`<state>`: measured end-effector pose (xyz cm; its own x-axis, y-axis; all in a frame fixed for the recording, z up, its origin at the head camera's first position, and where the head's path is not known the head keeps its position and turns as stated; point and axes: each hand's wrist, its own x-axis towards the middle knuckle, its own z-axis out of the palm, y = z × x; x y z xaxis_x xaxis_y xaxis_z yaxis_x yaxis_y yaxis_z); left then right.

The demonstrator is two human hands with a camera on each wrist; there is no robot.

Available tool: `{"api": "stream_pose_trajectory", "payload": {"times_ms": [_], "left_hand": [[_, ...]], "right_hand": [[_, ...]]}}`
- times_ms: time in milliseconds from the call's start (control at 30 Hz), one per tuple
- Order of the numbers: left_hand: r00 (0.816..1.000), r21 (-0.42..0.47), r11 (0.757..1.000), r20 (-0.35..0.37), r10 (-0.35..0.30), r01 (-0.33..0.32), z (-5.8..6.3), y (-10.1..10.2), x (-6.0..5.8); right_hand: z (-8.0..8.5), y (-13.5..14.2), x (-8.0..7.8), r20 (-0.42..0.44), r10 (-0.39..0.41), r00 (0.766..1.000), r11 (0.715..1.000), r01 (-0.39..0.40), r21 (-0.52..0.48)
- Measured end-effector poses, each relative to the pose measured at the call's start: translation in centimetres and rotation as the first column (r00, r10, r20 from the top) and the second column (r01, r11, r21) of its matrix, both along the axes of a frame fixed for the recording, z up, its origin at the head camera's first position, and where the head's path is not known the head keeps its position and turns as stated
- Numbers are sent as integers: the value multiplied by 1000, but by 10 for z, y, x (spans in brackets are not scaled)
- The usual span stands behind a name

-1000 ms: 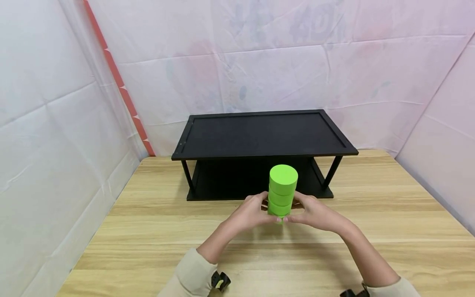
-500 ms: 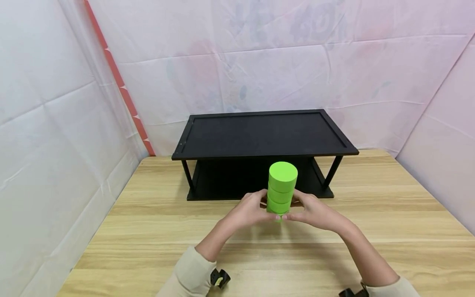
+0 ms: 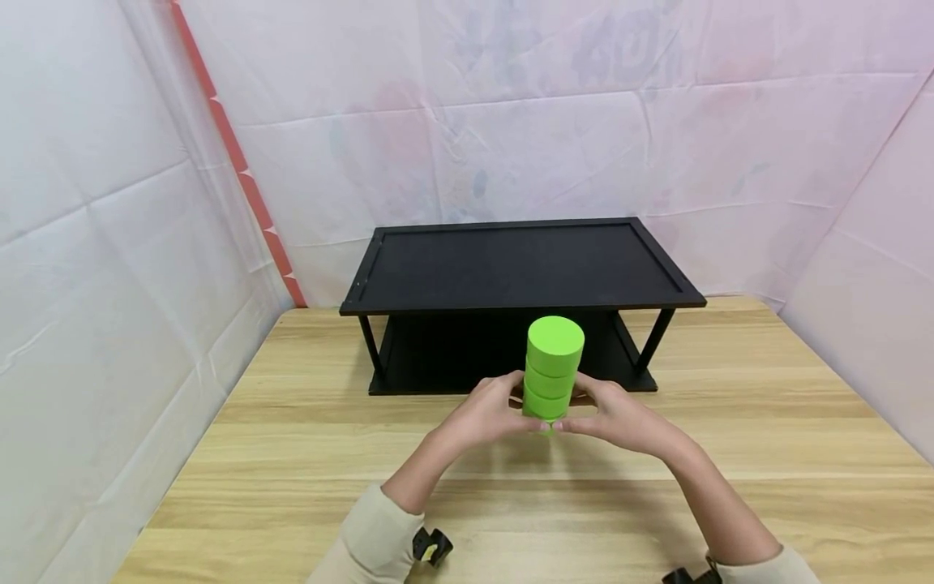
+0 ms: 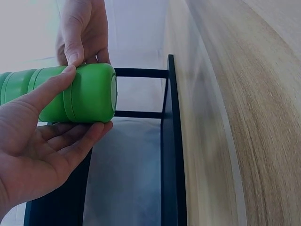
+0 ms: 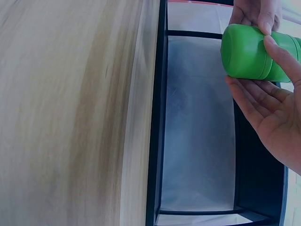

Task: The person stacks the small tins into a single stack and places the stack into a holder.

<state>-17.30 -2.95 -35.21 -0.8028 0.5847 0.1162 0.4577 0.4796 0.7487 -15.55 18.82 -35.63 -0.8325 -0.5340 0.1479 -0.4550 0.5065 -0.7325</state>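
Observation:
A bright green cylindrical container (image 3: 553, 361) with several ring seams is held upright between both hands, in front of the black rack. My left hand (image 3: 492, 412) grips its lower left side, thumb at the front and fingers behind. From the other side my right hand (image 3: 620, 415) grips it in the same way, the two thumb tips nearly meeting. The left wrist view shows the container's rounded base (image 4: 96, 94) above the wooden tabletop, clear of it. In the right wrist view the fingers (image 5: 251, 101) support the container near its base.
A black two-level rack (image 3: 511, 264) stands at the back of the wooden table (image 3: 306, 454). Its upper board overhangs the lower shelf (image 3: 452, 365), with slim posts between. White sheeting (image 3: 525, 146) hangs behind and at both sides, with a red strip (image 3: 251, 195) at left.
The green container has risen very slightly and shifted a little to the left, with both hands moving along with it. The grip looks the same.

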Motion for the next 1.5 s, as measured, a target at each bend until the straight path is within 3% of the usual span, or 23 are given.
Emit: {"api": "stream_pose_trajectory", "payload": {"times_ms": [733,1500], "left_hand": [[999,29,999,-28,-17,18,5,-4,-4],[999,23,1000,-45,-18,19,18,-8,-7]], "right_hand": [[6,-4,-2,-26,17,1000,999,-18,-28],[15,-6,-4,-52,3,999,999,-5,-38]]}}
